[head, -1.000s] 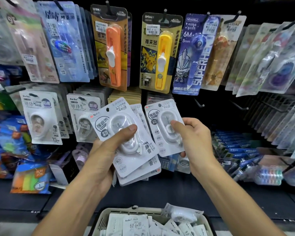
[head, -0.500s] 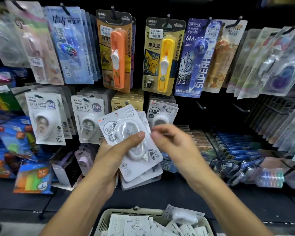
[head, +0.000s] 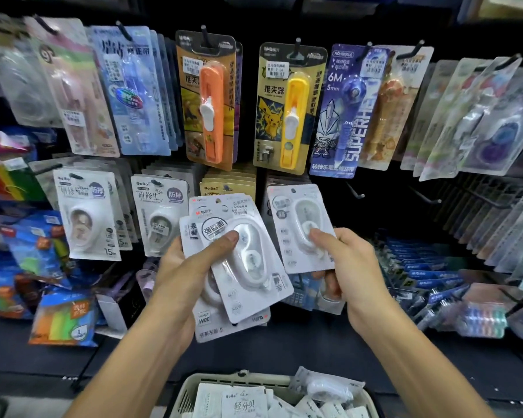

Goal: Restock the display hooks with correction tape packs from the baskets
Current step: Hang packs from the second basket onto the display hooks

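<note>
You have a single head-worn wide-angle view, looking forward and slightly down, close to the dark pegboard wall of hanging blister packs (head: 212, 101). Your forearms enter from the bottom edge, and the pale plastic mesh basket (head: 194, 384) sits at bottom centre, partly cut off.

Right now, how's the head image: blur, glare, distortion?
Head view: centre sharp, print on the left hand's packs readable; glare on blisters, upper hanging packs; right hooks and basket soft; wide-angle bending tilts the edge rows; background dark.
</note>
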Demonstrator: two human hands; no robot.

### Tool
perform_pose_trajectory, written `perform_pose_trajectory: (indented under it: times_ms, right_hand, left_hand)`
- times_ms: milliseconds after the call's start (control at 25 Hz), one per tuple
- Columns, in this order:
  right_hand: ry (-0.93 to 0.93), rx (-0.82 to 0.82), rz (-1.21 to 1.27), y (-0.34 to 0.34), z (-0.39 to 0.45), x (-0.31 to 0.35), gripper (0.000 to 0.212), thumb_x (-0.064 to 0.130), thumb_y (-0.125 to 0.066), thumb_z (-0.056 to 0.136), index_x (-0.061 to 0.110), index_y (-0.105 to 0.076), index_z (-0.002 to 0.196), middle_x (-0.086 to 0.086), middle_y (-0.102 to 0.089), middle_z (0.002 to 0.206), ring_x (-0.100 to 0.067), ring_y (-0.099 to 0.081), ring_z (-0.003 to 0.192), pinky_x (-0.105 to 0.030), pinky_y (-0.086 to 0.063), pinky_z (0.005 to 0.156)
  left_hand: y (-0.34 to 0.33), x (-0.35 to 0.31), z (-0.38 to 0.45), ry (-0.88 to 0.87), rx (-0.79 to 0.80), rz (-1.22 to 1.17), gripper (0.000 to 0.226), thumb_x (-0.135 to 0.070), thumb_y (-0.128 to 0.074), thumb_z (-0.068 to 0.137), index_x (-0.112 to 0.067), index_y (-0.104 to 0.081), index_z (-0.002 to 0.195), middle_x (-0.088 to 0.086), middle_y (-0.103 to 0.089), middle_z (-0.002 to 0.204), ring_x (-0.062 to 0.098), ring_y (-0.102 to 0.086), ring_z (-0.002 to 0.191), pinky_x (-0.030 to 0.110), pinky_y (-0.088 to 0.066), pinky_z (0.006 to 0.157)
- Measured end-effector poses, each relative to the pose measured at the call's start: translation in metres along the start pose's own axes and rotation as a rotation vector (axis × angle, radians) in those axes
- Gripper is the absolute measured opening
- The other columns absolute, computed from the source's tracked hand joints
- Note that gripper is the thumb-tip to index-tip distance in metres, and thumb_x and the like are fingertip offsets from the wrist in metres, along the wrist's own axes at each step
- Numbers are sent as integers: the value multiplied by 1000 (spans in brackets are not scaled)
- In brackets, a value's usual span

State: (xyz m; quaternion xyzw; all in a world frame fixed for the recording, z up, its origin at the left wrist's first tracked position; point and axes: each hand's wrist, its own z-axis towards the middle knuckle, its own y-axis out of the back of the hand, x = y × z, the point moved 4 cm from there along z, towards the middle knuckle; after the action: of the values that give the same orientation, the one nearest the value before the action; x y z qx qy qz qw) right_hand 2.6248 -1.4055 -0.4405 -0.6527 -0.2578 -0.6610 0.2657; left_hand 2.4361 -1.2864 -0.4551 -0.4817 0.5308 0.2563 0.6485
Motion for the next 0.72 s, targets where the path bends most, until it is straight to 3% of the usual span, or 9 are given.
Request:
perform_pose_trajectory:
  times_ms: [120,200,280,360,440,560,720]
  right_hand:
    - [-15,-27,-2,0,1,-5,22,37,-73,91,17,-65,95,4,-64,62,-5,-48,40,-18,-35,36]
    - [-206,-12,109,-3,-1,-19,35,37,-78,86,16,-60,107,0,-68,65,-9,-53,42,-23,-41,38]
    - [-365,45,249,-11,-10,-31,51,32,-80,84,17,-50,122,-8,-76,93,-19,-67,54,-31,-54,47]
    - [-303,148,250,-20,-16,-33,54,42,-77,83,20,-52,125,-9,-75,109,-23,-74,71,-40,-61,64]
    - [-100,293,161,-32,-23,-22,51,49,-78,78,20,-64,117,-6,-77,101,-19,-74,80,-36,-58,74]
    - [29,322,149,-40,-26,-10,39,32,-80,79,12,-66,110,-8,-78,87,-18,-74,78,-25,-56,65]
    - [-4,128,171,-24,-14,-8,26,26,-71,92,15,-60,112,2,-76,79,-14,-68,61,-25,-49,44]
  left_hand:
    - [5,-2,4,-18,-42,-20,66,-33,-93,60,-27,-68,120,0,-78,111,27,-75,101,61,-54,97]
    - [5,-3,4,-33,-49,-12,61,-36,-87,63,-29,-68,120,-1,-78,112,27,-75,102,65,-53,96]
    - [3,-2,4,-56,-44,11,59,-35,-89,62,-30,-68,117,-4,-79,110,23,-76,100,58,-57,91]
    - [-1,0,1,-77,-25,44,60,-35,-93,61,-30,-69,116,-6,-79,107,20,-76,98,50,-60,85]
    - [-6,4,0,-62,0,63,63,-43,-90,59,-28,-68,116,-4,-79,107,21,-77,97,50,-59,88]
    - [-11,9,-1,-16,39,87,64,-52,-83,60,-24,-69,116,2,-80,106,24,-78,93,49,-58,89]
    - [-3,8,1,1,11,49,62,-49,-82,57,-24,-71,114,4,-80,103,26,-78,93,44,-59,86]
